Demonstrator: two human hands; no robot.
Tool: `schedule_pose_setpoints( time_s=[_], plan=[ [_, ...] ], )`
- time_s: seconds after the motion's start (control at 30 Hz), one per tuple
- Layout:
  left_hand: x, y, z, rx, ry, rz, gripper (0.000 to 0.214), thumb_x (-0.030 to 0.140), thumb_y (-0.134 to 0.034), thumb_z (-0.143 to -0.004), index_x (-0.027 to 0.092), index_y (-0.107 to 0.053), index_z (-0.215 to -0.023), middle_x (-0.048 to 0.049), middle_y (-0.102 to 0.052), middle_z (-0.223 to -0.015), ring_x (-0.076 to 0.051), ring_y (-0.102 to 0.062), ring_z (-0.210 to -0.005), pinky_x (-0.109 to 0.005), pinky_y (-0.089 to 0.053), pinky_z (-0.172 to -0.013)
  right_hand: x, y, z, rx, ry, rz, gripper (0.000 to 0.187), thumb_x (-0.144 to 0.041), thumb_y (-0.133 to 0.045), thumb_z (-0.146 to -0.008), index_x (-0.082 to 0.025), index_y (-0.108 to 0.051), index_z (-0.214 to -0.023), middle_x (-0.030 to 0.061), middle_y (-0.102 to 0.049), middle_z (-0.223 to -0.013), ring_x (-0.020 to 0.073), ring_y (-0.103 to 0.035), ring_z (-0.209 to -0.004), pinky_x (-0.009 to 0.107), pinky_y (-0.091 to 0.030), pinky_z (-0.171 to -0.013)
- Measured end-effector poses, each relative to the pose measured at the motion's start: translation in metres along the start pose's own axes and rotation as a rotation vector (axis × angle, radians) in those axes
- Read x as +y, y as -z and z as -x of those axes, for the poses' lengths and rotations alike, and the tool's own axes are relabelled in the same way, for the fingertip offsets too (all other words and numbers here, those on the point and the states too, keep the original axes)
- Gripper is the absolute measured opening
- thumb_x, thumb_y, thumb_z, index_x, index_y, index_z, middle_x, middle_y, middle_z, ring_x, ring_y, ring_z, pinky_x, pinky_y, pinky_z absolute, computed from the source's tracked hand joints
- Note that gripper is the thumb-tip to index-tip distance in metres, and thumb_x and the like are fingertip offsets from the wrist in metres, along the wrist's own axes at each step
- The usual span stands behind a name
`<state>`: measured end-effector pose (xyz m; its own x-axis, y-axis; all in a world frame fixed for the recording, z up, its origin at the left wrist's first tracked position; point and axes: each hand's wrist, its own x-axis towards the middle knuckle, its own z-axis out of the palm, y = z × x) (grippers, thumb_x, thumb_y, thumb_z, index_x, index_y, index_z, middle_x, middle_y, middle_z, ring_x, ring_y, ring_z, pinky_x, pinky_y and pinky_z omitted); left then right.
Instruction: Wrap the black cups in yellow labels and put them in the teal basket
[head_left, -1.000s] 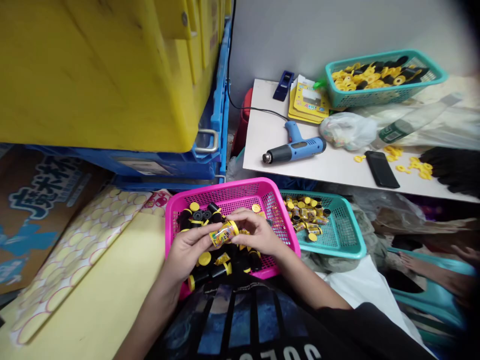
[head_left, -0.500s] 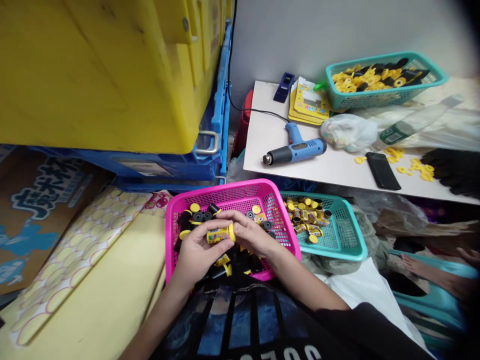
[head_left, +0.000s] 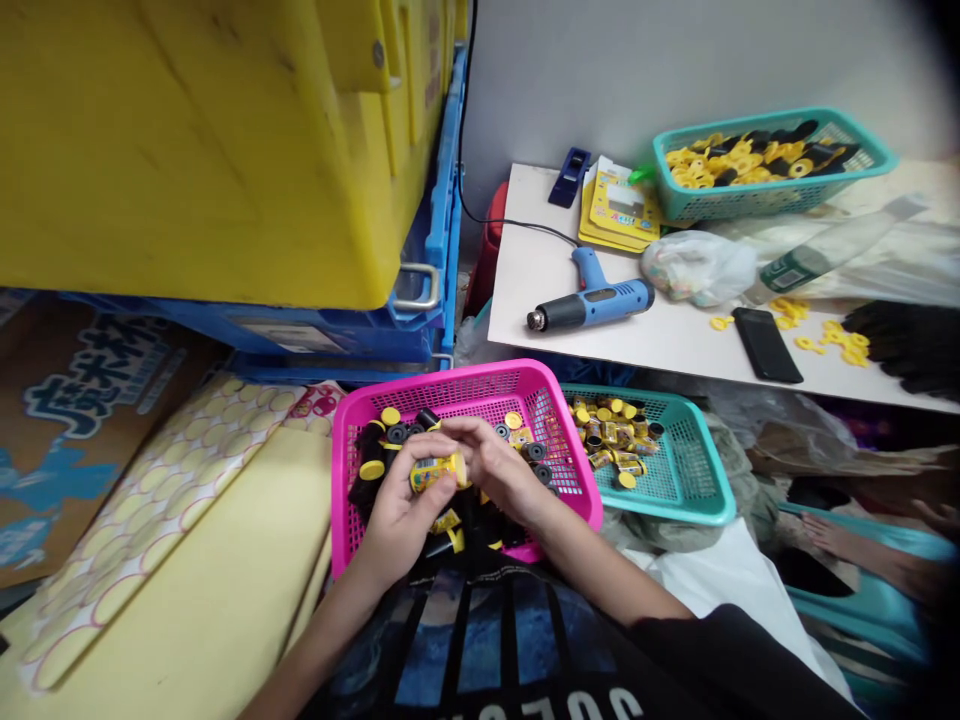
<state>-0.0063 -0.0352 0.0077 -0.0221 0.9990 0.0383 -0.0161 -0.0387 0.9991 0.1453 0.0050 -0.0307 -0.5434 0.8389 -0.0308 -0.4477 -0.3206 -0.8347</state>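
Note:
Above the pink basket (head_left: 536, 375), my left hand (head_left: 401, 510) is closed around a small bottle (head_left: 433, 473) with a yellow printed label and yellow cap. The bottle lies nearly level, its cap end to the right. My right hand (head_left: 506, 475) curls round that cap end, its fingers partly behind the bottle and meeting my left fingers. Black bottles with yellow caps (head_left: 372, 468) fill the basket's left side. Several black bottle ends with round recesses (head_left: 535, 452) show on the right. My hands hide the basket's middle.
A teal basket (head_left: 709, 465) of labelled bottles stands right of the pink one. On the table (head_left: 517, 270) lie a heat gun (head_left: 592, 303), a phone (head_left: 766, 345) and another teal basket (head_left: 679, 205). Stacked crates (head_left: 300, 200) rise at left; a person's foot (head_left: 832, 535) shows at right.
The bottle has turned a little in my fingers and its cap has shifted slightly left. My right thumb, earlier seen at the cap, now sits further back. The baskets have not moved.

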Motion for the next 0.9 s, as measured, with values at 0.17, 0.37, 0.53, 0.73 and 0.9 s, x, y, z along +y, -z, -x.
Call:
schedule_pose_setpoints(
  time_s=[0.17,0.37,0.53,0.73,0.9],
  plan=[
    [-0.005,0.001,0.004,-0.016,0.100,0.047,0.025,0.038,-0.057,-0.090,0.027,-0.052,-0.112,-0.0024,-0.055,-0.106,-0.017,-0.055,-0.102,-0.029,-0.047,-0.090,-0.012,0.000,0.005,0.029,0.228,0.449,0.062,-0.053,-0.076,-0.072,-0.028,-0.055,-0.124,0.0076,-0.057,-0.115,0.0219,-0.056,-0.104,0.039,-0.049,-0.089],
    [-0.011,-0.005,0.007,-0.012,0.111,0.039,0.034,0.041,-0.059,-0.088,0.028,-0.049,-0.118,-0.0046,-0.053,-0.115,-0.020,-0.051,-0.114,-0.033,-0.042,-0.099,-0.019,-0.003,0.007,0.061,0.359,0.646,0.037,-0.043,-0.076,-0.076,-0.029,-0.067,-0.109,0.0062,-0.059,-0.106,0.0220,-0.057,-0.101,0.041,-0.049,-0.087],
    [-0.006,-0.004,0.004,-0.045,0.117,0.111,0.042,0.044,-0.060,-0.087,0.027,-0.050,-0.123,-0.0063,-0.057,-0.116,-0.021,-0.054,-0.115,-0.033,-0.044,-0.098,-0.014,0.003,0.012,0.123,0.338,0.643,0.039,-0.044,-0.078,-0.074,-0.030,-0.068,-0.109,0.0054,-0.060,-0.101,0.0208,-0.058,-0.095,0.038,-0.051,-0.080],
    [-0.005,-0.002,-0.001,-0.063,0.208,0.152,0.022,0.033,-0.067,-0.083,0.022,-0.064,-0.103,-0.0048,-0.065,-0.108,-0.019,-0.060,-0.106,-0.028,-0.049,-0.090,-0.010,0.008,0.014,0.153,0.211,0.436,0.038,-0.049,-0.070,-0.080,-0.026,-0.065,-0.110,0.0060,-0.059,-0.105,0.0190,-0.058,-0.094,0.036,-0.051,-0.083],
    [-0.004,-0.008,-0.003,-0.046,0.233,0.162,0.023,0.031,-0.075,-0.076,0.021,-0.066,-0.095,-0.0037,-0.070,-0.101,-0.018,-0.065,-0.097,-0.029,-0.052,-0.087,-0.008,0.006,0.012,0.072,-0.045,0.191,0.048,-0.051,-0.070,-0.079,-0.025,-0.060,-0.119,0.0053,-0.061,-0.114,0.0178,-0.058,-0.102,0.034,-0.048,-0.091]
  ],
)
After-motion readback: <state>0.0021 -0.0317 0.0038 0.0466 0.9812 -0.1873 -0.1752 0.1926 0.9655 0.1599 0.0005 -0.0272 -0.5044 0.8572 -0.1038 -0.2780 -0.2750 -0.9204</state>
